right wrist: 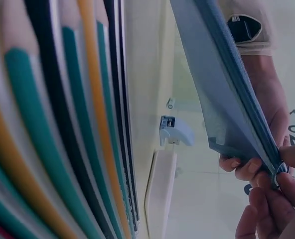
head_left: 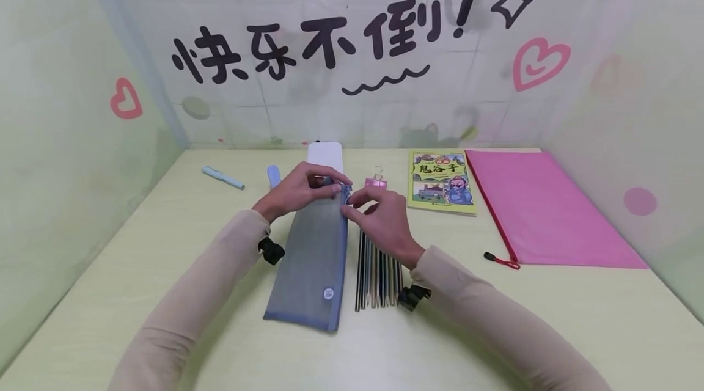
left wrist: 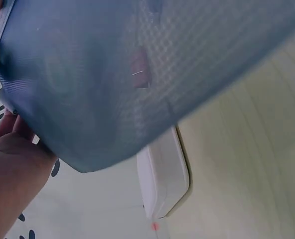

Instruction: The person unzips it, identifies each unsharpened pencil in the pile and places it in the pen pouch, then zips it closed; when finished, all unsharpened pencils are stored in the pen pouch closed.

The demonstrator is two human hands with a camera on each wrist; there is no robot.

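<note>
The far end of the blue mesh pouch (head_left: 313, 250) is gripped by the left hand (head_left: 299, 192) and pinched at its zipper by the right hand (head_left: 379, 217), beside the pencils (head_left: 376, 275) on the desk (head_left: 165, 269).

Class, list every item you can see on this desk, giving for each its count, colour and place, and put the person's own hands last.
pouch: one, grey-blue mesh, desk centre, far end held by both hands
pencils: a row, mixed colours, right of the pouch
case: one, white, behind the pouch
clip: one, pink, behind the right hand
book: one, yellow, right of centre
folder: one, pink, far right
pen: one, pale blue, back left
left hand: grips the pouch's end
right hand: pinches the pouch's zip end
</note>
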